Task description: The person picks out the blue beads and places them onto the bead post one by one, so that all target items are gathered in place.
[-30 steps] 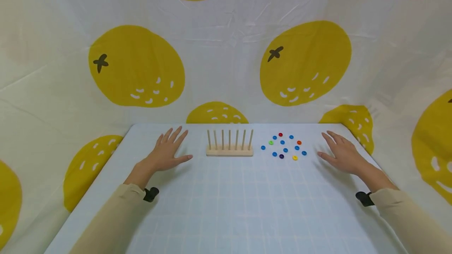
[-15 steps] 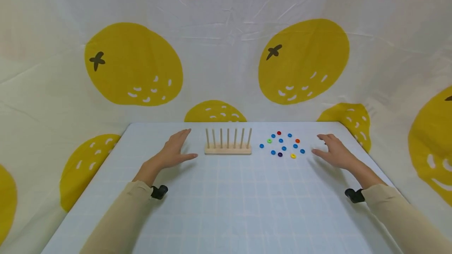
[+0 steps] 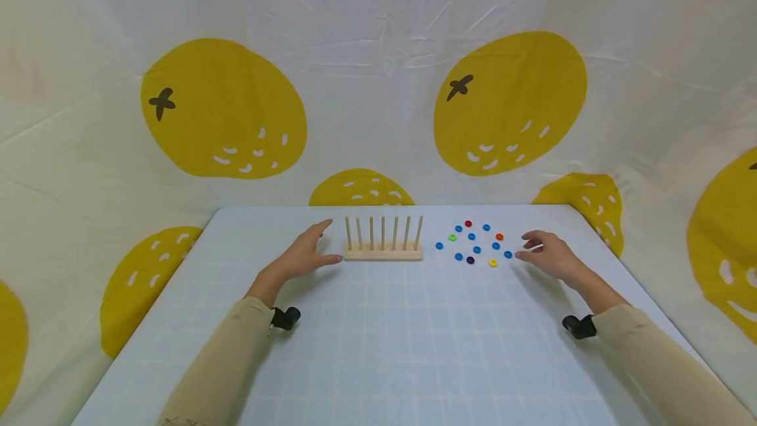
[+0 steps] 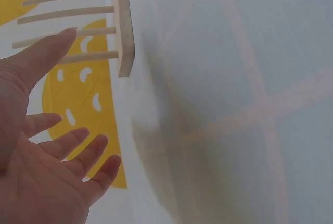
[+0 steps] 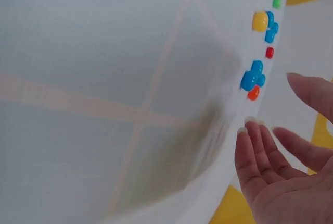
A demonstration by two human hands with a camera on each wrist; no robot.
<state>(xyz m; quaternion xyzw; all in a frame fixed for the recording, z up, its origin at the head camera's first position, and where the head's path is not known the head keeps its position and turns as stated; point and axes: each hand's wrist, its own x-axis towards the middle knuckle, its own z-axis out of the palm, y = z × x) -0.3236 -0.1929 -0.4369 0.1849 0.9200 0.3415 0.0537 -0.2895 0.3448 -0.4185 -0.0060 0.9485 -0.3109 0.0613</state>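
A pale wooden rack (image 3: 383,255) with a row of upright pegs stands near the back of the table. Just left of it is my left hand (image 3: 301,256), thumb and fingers spread apart, holding nothing; the left wrist view shows the thumb in front of the pegs (image 4: 67,13). Right of the rack lie several small beads, most of them blue (image 3: 476,250), with a yellow bead (image 3: 493,263), a green bead (image 3: 452,237) and a dark purple bead (image 3: 470,260). My right hand (image 3: 550,255) hovers at their right side, fingers slightly bent, nothing held, close to the rightmost blue bead.
The table (image 3: 378,347) has a pale cloth with a faint grid. Behind and beside it hangs a white curtain (image 3: 378,110) printed with large yellow fruit. A black wrist camera (image 3: 286,318) sits at the left cuff, another (image 3: 578,327) at the right.
My left hand has moved right to the rack's left end. My right hand has moved left to the beads, its fingers drawing closer together. Rack and beads stay in place.
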